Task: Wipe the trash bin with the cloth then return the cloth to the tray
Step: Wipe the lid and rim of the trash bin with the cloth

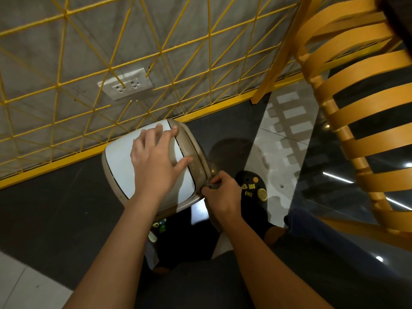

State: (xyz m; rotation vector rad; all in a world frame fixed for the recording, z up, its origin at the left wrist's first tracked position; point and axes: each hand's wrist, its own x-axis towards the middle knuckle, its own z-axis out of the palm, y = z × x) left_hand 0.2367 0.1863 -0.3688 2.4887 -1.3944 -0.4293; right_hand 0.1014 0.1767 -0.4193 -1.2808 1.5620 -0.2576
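The trash bin (120, 162) stands on the dark floor against a yellow wire fence; it has a white lid set in a beige rim. My left hand (156, 161) lies flat on the lid with its fingers spread, holding nothing. My right hand (223, 195) is closed at the bin's right front corner, pinching a small grey fold of what looks like the cloth (213, 186) against the rim. Most of the cloth is hidden inside the hand. No tray is in view.
A yellow wire fence (156, 52) with a wall socket (126, 84) behind it runs along the back. A yellow slatted chair (356, 108) stands at the right. My feet in black clogs (254, 188) are just below the bin.
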